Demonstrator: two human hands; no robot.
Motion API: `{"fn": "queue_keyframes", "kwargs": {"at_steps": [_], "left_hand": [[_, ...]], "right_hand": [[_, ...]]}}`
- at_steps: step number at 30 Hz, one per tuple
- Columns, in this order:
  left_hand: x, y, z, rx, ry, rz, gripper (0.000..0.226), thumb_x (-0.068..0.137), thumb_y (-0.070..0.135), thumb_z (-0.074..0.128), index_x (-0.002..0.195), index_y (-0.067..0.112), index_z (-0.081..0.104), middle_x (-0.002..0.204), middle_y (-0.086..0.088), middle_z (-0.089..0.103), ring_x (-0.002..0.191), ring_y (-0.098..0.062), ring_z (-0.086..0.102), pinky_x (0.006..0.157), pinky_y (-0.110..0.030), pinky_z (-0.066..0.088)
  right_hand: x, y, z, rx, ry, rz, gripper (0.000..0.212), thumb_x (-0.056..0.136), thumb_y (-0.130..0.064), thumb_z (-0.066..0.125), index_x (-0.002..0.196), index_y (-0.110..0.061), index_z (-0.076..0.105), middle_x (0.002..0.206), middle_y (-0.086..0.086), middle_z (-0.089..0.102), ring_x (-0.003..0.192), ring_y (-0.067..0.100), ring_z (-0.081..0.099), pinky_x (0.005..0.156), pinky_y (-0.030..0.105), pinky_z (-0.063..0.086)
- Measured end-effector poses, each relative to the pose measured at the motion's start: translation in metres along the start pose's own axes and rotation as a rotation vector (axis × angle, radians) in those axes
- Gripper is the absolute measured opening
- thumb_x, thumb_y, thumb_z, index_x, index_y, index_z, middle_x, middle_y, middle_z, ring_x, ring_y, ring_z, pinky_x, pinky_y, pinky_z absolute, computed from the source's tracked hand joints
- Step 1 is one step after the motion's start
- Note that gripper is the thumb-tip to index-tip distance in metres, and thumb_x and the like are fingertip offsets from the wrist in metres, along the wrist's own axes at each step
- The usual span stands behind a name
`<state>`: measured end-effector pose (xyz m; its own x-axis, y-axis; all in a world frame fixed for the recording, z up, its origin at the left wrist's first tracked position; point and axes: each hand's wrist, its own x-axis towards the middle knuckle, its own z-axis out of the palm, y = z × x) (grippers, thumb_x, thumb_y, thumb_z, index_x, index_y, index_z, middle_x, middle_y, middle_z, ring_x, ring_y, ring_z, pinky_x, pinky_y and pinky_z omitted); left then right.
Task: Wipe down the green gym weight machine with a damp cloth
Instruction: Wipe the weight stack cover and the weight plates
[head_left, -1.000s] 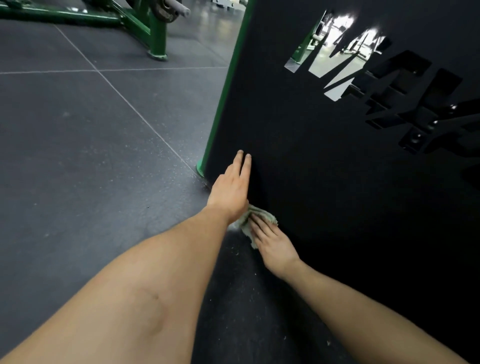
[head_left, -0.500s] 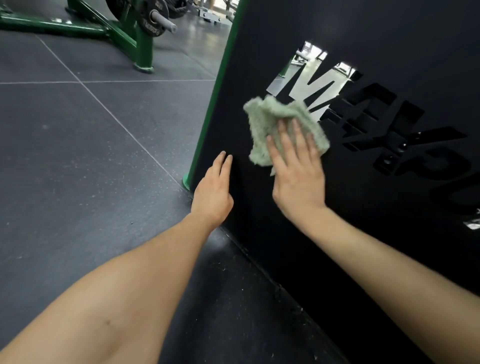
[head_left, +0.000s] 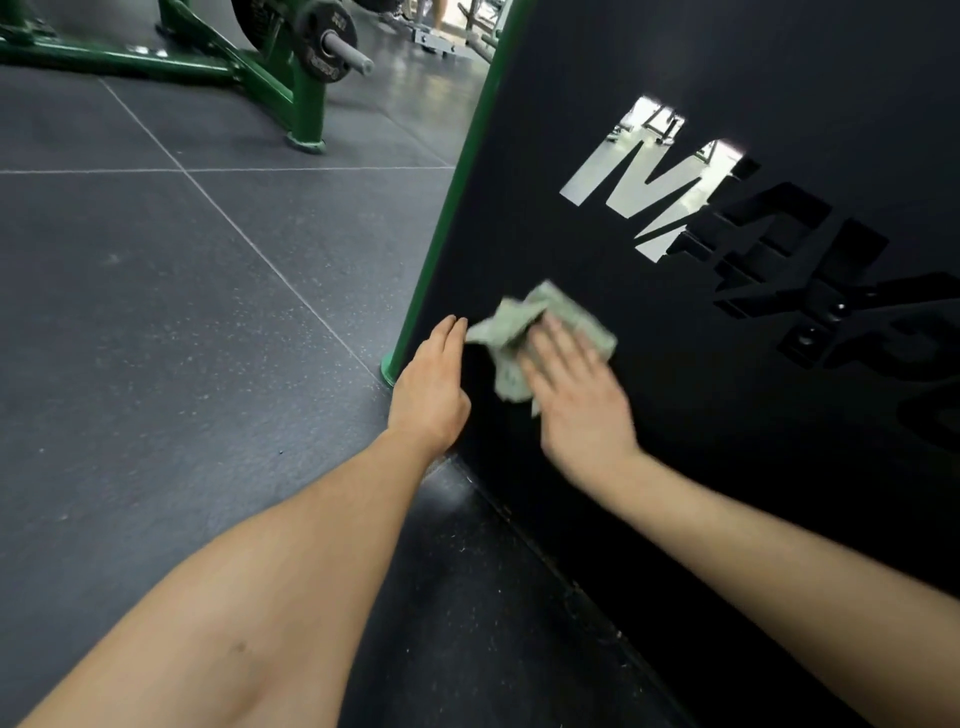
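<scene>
Below the cut-out lettering (head_left: 675, 187) on the black panel (head_left: 649, 389), the right hand (head_left: 576, 400) is pressing the green cloth (head_left: 519, 332) flat, fingers straight and spread, sweeping back downward from the letters. The left hand (head_left: 428, 387), fingers together, is bracing the panel's edge beside the green post (head_left: 452, 208); the lower area is getting another pass.

— Where did the right hand (head_left: 576, 400) take the cloth (head_left: 524, 338)?
— It swept it back down the black panel (head_left: 727, 441) from beside the cut-out letters (head_left: 639, 192), closer to the left hand (head_left: 431, 389).
</scene>
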<state>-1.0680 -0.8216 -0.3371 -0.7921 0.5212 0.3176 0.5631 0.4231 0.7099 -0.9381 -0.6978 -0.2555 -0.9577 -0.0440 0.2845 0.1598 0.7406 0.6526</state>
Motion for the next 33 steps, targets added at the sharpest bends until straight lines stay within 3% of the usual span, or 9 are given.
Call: {"fn": "queue_keyframes", "kwargs": {"at_steps": [3, 7, 10, 14, 18, 20, 24, 29, 33], "left_hand": [[-0.001, -0.005, -0.003, -0.031, 0.007, -0.03, 0.088, 0.083, -0.012, 0.045, 0.163, 0.018, 0.025, 0.17, 0.002, 0.022, 0.149, -0.022, 0.035, 0.117, -0.044, 0.043], [-0.001, -0.012, -0.004, -0.056, 0.032, -0.078, 0.087, 0.082, -0.012, 0.043, 0.162, 0.021, 0.031, 0.168, 0.003, 0.03, 0.151, -0.02, 0.034, 0.121, -0.043, 0.038], [-0.003, -0.012, -0.005, -0.044, 0.05, -0.086, 0.081, 0.081, -0.012, 0.044, 0.157, 0.019, 0.041, 0.163, 0.002, 0.039, 0.147, -0.02, 0.039, 0.12, -0.043, 0.039], [-0.003, -0.015, -0.007, -0.038, 0.078, -0.117, 0.066, 0.088, -0.005, 0.05, 0.15, 0.017, 0.049, 0.152, -0.002, 0.051, 0.14, -0.024, 0.048, 0.115, -0.043, 0.043], [-0.003, -0.008, -0.008, -0.063, 0.072, -0.161, 0.07, 0.086, -0.008, 0.048, 0.151, 0.017, 0.047, 0.15, -0.005, 0.052, 0.139, -0.026, 0.047, 0.113, -0.042, 0.043], [0.0, -0.007, -0.008, -0.063, 0.051, -0.155, 0.067, 0.087, -0.005, 0.05, 0.151, 0.015, 0.046, 0.15, -0.006, 0.051, 0.138, -0.028, 0.047, 0.113, -0.043, 0.042], [0.004, -0.016, -0.011, -0.073, 0.042, -0.192, 0.071, 0.081, -0.008, 0.047, 0.148, 0.015, 0.048, 0.146, -0.005, 0.053, 0.135, -0.028, 0.048, 0.11, -0.045, 0.043], [0.006, -0.03, -0.014, -0.131, 0.11, -0.288, 0.074, 0.081, -0.01, 0.045, 0.148, 0.02, 0.048, 0.145, 0.001, 0.054, 0.133, -0.024, 0.05, 0.108, -0.043, 0.045], [0.001, -0.031, -0.014, -0.089, 0.176, -0.36, 0.063, 0.082, -0.012, 0.047, 0.14, 0.012, 0.053, 0.139, -0.004, 0.056, 0.13, -0.026, 0.049, 0.105, -0.041, 0.043]], "right_hand": [[0.039, 0.043, -0.044, -0.013, 0.154, 0.143, 0.067, 0.091, -0.02, 0.048, 0.157, -0.006, 0.04, 0.166, 0.02, 0.028, 0.158, 0.038, 0.011, 0.129, 0.051, 0.007], [0.06, 0.027, -0.036, -0.057, 0.166, 0.166, 0.071, 0.094, -0.019, 0.044, 0.162, -0.005, 0.026, 0.171, 0.02, 0.01, 0.159, 0.039, -0.001, 0.129, 0.052, -0.001], [0.041, -0.022, 0.009, -0.039, 0.049, 0.058, 0.069, 0.096, -0.019, 0.038, 0.162, -0.003, 0.023, 0.17, 0.021, 0.008, 0.158, 0.04, -0.002, 0.128, 0.049, -0.008], [-0.016, -0.093, 0.072, -0.078, -0.292, -0.229, 0.063, 0.105, -0.026, 0.017, 0.163, -0.002, 0.012, 0.171, 0.021, -0.004, 0.157, 0.04, -0.014, 0.125, 0.052, -0.015], [-0.034, -0.098, 0.085, -0.175, -0.436, -0.398, 0.064, 0.107, -0.031, 0.019, 0.163, -0.004, 0.007, 0.171, 0.018, -0.007, 0.157, 0.038, -0.016, 0.113, 0.054, -0.031], [-0.019, -0.077, 0.076, -0.167, -0.389, -0.398, 0.062, 0.106, -0.028, 0.022, 0.163, -0.007, 0.018, 0.172, 0.017, 0.0, 0.158, 0.037, -0.012, 0.117, 0.052, -0.024], [0.054, -0.011, 0.012, -0.102, -0.013, -0.174, 0.064, 0.092, -0.025, 0.031, 0.149, -0.007, 0.052, 0.162, 0.019, 0.037, 0.155, 0.039, 0.023, 0.128, 0.048, 0.005], [0.115, 0.027, -0.032, -0.255, 0.09, 0.013, 0.069, 0.097, -0.029, 0.032, 0.163, -0.008, 0.023, 0.17, 0.021, 0.011, 0.158, 0.04, 0.001, 0.128, 0.052, -0.002], [0.106, -0.031, 0.014, -0.177, 0.01, -0.098, 0.066, 0.098, -0.023, 0.028, 0.162, -0.004, 0.025, 0.17, 0.022, 0.01, 0.158, 0.041, 0.001, 0.129, 0.052, -0.003]]}}
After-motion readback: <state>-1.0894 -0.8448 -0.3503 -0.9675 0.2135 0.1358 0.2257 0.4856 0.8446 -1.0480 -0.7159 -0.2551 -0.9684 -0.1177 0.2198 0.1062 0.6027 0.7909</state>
